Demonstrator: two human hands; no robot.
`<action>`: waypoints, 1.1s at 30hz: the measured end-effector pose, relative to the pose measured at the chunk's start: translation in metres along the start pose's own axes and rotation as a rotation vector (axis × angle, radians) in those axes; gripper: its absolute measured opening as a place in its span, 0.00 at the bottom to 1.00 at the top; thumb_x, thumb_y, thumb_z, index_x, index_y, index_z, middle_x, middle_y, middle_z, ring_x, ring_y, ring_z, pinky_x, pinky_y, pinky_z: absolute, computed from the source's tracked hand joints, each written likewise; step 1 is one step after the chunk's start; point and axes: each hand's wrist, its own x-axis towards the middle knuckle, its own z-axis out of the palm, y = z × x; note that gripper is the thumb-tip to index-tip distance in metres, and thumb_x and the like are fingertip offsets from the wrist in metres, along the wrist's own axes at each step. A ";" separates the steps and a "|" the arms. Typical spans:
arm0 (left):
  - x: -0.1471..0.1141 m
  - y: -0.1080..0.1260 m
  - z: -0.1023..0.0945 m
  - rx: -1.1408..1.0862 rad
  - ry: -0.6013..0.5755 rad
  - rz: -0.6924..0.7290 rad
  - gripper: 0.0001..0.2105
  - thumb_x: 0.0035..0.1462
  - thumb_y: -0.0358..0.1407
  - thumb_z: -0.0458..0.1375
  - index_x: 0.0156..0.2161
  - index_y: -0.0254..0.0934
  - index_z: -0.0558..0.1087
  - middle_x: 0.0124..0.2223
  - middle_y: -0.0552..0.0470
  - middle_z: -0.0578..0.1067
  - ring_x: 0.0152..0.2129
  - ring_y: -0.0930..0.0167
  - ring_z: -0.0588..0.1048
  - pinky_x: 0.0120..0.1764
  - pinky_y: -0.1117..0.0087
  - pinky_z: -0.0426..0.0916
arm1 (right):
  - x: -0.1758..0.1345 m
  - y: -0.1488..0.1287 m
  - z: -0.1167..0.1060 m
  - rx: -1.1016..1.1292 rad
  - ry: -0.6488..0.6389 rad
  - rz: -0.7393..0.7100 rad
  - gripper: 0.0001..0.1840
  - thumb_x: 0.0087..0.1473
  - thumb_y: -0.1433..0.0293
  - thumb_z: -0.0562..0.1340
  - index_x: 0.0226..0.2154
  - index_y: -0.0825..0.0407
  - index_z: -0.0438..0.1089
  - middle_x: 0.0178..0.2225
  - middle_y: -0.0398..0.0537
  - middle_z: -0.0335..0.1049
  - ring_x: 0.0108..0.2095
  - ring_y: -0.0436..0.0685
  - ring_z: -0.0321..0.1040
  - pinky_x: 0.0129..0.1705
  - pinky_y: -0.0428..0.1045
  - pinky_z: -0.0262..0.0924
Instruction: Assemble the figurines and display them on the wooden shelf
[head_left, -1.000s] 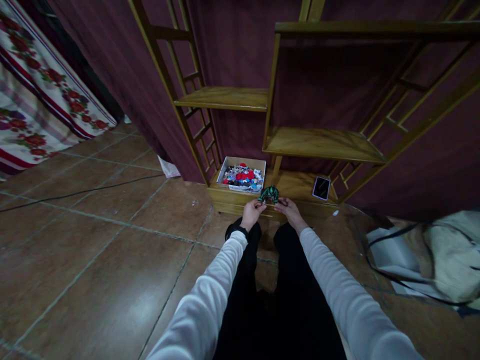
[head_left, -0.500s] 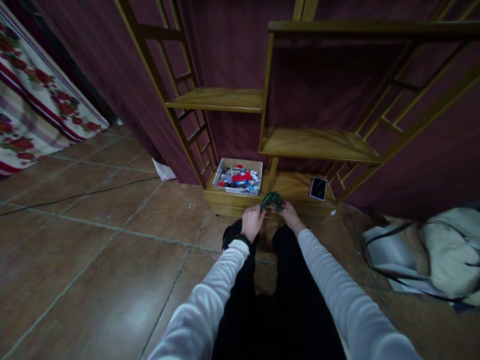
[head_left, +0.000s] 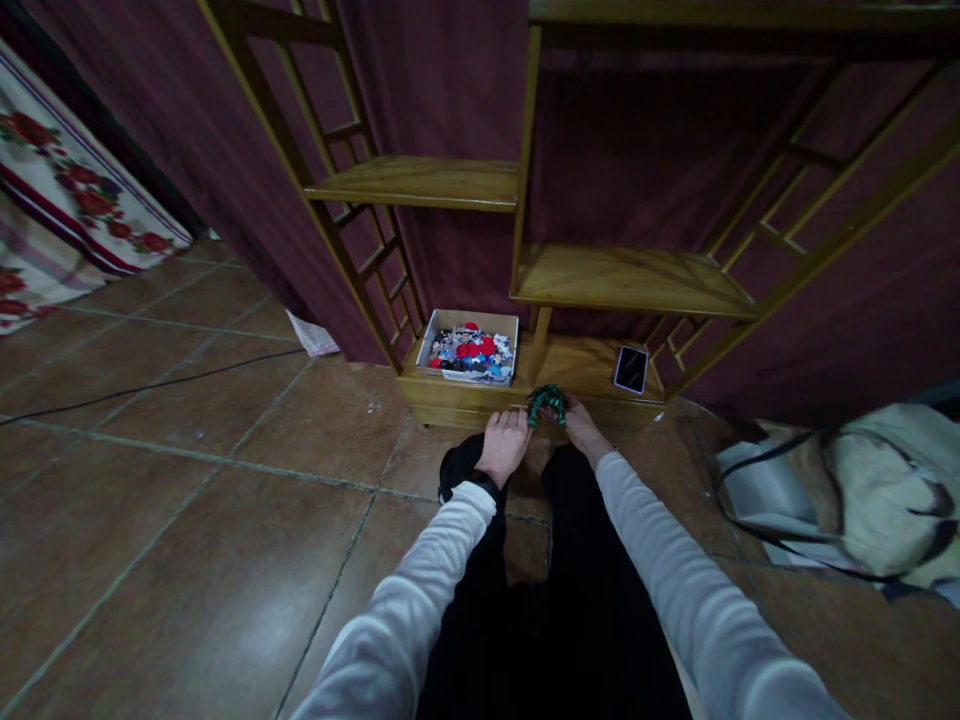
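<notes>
A shiny, dark green ruffled band (head_left: 546,402) arches between my two hands, in front of the low wooden cabinet's edge. Its exact kind cannot be made out. My left hand (head_left: 505,440) closes on the band's left end, back of the hand upward, with a dark band at the wrist. On the other side, my right hand (head_left: 583,425) has its fingers closed at the right end. The fingertips of both hands are partly hidden. Just beyond my left hand, a shallow cardboard box (head_left: 424,350) holds a jumble of small red, white, blue and black pieces.
A phone or small tablet (head_left: 631,370) lies on the bottom shelf at the right. Above it are wooden shelves (head_left: 630,278) with slatted sides. A pale bag (head_left: 885,480) with a dark strap rests on the floor at the right. A cable (head_left: 150,384) crosses the tiles.
The green band's arch has become more bunched and rounded between my hands. My left fingers lie flatter over its end. The whole view has shifted slightly.
</notes>
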 end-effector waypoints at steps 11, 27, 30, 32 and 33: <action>0.002 0.000 -0.002 0.059 -0.035 0.056 0.17 0.57 0.34 0.48 0.50 0.28 0.65 0.37 0.38 0.72 0.38 0.61 0.68 0.42 0.61 0.56 | -0.002 -0.004 -0.003 -0.001 0.005 -0.036 0.21 0.31 0.66 0.66 0.34 0.49 0.68 0.34 0.43 0.72 0.33 0.52 0.66 0.40 0.49 0.60; 0.008 -0.014 0.006 -0.215 -0.001 -0.246 0.12 0.57 0.40 0.50 0.41 0.35 0.69 0.35 0.42 0.74 0.35 0.63 0.72 0.39 0.66 0.60 | -0.002 -0.011 0.003 0.024 -0.001 0.115 0.18 0.31 0.69 0.64 0.31 0.51 0.65 0.26 0.39 0.68 0.27 0.49 0.64 0.30 0.45 0.57; 0.009 -0.021 0.013 -0.359 0.010 -0.345 0.11 0.55 0.42 0.53 0.39 0.37 0.70 0.33 0.43 0.74 0.33 0.63 0.73 0.36 0.67 0.61 | -0.005 -0.014 0.005 0.066 0.022 0.130 0.19 0.30 0.70 0.66 0.31 0.50 0.64 0.26 0.38 0.67 0.26 0.48 0.63 0.31 0.46 0.59; 0.011 -0.026 0.018 -0.485 0.043 -0.401 0.11 0.53 0.42 0.55 0.37 0.37 0.71 0.32 0.44 0.75 0.32 0.63 0.73 0.35 0.68 0.62 | -0.008 -0.017 0.006 0.095 0.012 0.124 0.19 0.31 0.69 0.67 0.31 0.50 0.65 0.27 0.38 0.67 0.27 0.48 0.64 0.32 0.47 0.60; 0.013 -0.029 0.020 -0.556 0.064 -0.417 0.10 0.52 0.41 0.56 0.37 0.37 0.71 0.32 0.44 0.75 0.32 0.64 0.73 0.35 0.67 0.62 | -0.010 -0.019 0.006 0.108 -0.002 0.114 0.19 0.32 0.68 0.68 0.32 0.50 0.65 0.28 0.39 0.67 0.27 0.48 0.64 0.33 0.47 0.61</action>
